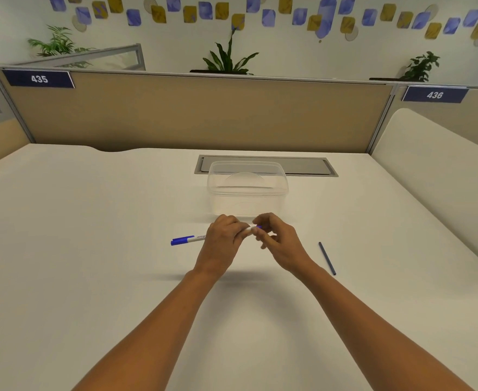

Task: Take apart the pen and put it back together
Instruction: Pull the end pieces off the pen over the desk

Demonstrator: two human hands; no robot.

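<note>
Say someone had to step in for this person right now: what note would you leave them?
Left hand grips the pen mid-barrel, blue cap on its left end.
Right hand pinches the blue end piece at the pen's right end.
A thin dark blue rod, likely the refill, lies on the table to the right.
Done: refill apparently out.
Left: refit it, close the end.

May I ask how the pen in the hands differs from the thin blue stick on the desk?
The pen is gripped by the left hand and pinched by the right hand; the stick lies untouched on the desk. The pen is thicker, white with a blue cap; the stick is thin and dark blue throughout. Both are long and straight.
</note>
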